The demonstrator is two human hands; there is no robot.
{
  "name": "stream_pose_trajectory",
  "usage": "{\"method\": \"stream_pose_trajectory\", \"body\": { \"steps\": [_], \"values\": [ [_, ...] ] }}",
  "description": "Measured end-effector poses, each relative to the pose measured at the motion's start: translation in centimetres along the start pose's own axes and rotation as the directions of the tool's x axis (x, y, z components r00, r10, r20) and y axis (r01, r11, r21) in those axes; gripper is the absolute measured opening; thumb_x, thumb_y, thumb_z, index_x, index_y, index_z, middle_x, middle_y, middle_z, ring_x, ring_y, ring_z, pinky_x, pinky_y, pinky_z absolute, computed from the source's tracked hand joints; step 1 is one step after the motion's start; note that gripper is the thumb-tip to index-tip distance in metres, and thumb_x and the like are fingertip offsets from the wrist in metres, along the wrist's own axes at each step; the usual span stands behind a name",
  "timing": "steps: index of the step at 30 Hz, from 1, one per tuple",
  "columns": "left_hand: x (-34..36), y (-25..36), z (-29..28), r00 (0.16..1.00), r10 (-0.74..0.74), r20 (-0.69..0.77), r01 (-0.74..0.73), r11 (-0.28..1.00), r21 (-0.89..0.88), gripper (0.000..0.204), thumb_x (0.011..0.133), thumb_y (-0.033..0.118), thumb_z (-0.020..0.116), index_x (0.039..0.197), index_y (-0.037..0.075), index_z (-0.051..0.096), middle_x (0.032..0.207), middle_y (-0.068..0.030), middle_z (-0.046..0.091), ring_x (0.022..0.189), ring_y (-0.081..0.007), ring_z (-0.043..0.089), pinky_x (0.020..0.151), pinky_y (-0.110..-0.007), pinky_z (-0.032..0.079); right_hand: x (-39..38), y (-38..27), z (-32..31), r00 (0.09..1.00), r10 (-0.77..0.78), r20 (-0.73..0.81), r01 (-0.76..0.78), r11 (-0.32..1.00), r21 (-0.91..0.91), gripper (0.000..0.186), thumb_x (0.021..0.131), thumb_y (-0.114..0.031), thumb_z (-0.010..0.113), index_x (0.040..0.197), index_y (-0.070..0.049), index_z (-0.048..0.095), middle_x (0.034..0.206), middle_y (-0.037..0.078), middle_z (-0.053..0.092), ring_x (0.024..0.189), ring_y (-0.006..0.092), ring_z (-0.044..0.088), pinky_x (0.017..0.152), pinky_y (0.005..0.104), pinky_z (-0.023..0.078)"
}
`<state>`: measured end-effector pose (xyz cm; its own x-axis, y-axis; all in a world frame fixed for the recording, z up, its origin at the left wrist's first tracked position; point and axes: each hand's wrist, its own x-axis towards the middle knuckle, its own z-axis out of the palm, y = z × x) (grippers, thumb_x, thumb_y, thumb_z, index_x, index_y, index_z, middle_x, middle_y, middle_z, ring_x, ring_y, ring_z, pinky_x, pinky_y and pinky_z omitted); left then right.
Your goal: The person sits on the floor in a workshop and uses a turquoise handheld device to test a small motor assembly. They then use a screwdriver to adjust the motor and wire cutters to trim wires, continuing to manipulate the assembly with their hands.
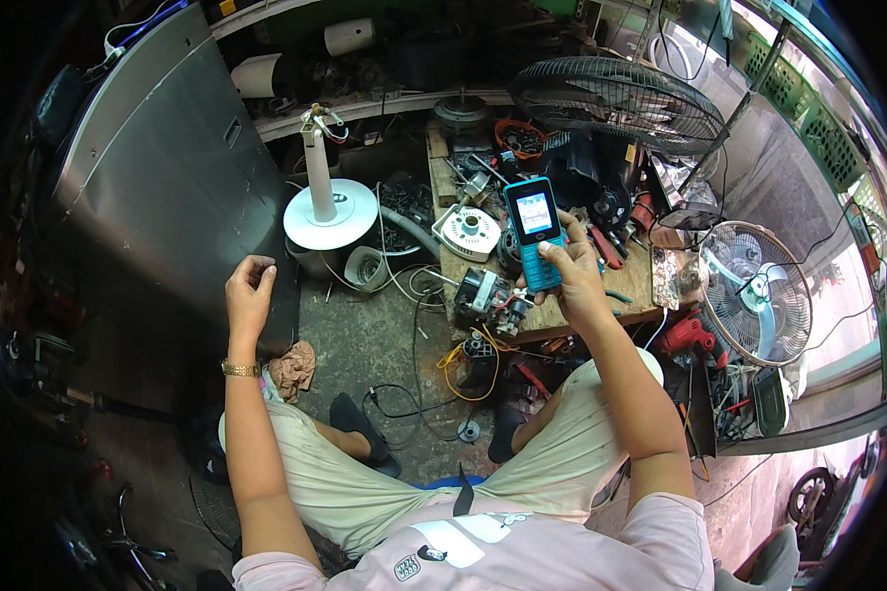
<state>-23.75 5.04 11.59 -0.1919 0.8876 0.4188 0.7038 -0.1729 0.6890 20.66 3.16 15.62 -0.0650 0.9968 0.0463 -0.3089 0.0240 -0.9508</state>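
Note:
A blue keypad phone (pixel 535 269) with a lit screen is upright in my right hand (pixel 579 271). My thumb lies on its keys, and the fingers wrap behind its body. Off to the left, my left hand (pixel 249 295) is raised with its fingers curled in and the thumb against them. Whether a small thing is between those fingertips cannot be made out. Beyond the phone, on the wooden bench (pixel 559 318), lies a round-holed white fan motor cover (pixel 468 231). An exposed motor (pixel 485 293) sits at the bench's near left edge.
A white fan stand (pixel 325 212) rises between my hands. A grey metal panel (pixel 168 158) stands at left. Fan cages (pixel 621 103) and a small fan (pixel 756 293) are at right, near red-handled pliers (pixel 604 246) and a red drill (pixel 687 335). Cables (pixel 414 406) cross the floor.

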Motion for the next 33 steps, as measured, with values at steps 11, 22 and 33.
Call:
{"method": "stream_pose_trajectory", "body": {
  "steps": [11, 22, 33],
  "values": [
    [-0.05, 0.06, 0.08, 1.0, -0.005, 0.006, 0.005, 1.0, -0.006, 0.012, 0.088, 0.008, 0.065, 0.095, -0.002, 0.065, 0.074, -0.0021, 0.062, 0.065, -0.0082, 0.053, 0.064, -0.026, 0.046, 0.04, 0.04, -0.17, 1.0, 0.002, -0.003, -0.002, 1.0, -0.005, 0.053, 0.091, -0.006, 0.052, 0.139, -0.008, 0.031, 0.099, 0.014, 0.064, 0.065, 0.0209, 0.069, 0.039, 0.0248, 0.052],
    [-0.02, -0.04, 0.01, 1.0, -0.007, 0.007, 0.007, 1.0, -0.005, 0.013, 0.088, 0.008, 0.065, 0.097, -0.002, 0.065, 0.077, -0.0031, 0.064, 0.066, -0.0088, 0.055, 0.065, -0.026, 0.047, -0.05, -0.31, -0.08, 1.0, 0.022, 0.01, -0.023, 0.998, 0.052, 0.055, 0.089, -0.009, 0.053, 0.138, -0.006, 0.031, 0.097, 0.015, 0.064, 0.065, 0.0202, 0.069, 0.039, 0.0252, 0.052],
    [0.05, -0.15, 0.04, 1.0, -0.007, 0.011, 0.007, 1.0, 0.016, 0.013, 0.088, 0.008, 0.065, 0.097, -0.002, 0.065, 0.077, -0.0037, 0.064, 0.067, -0.0096, 0.056, 0.066, -0.026, 0.047, -0.2, -0.1, 0.08, 1.0, -0.004, -0.018, 0.002, 0.994, -0.106, 0.064, 0.082, -0.005, 0.067, 0.136, -0.01, 0.033, 0.091, 0.01, 0.065, 0.062, 0.0205, 0.069, 0.039, 0.0261, 0.051]
  ]
}}
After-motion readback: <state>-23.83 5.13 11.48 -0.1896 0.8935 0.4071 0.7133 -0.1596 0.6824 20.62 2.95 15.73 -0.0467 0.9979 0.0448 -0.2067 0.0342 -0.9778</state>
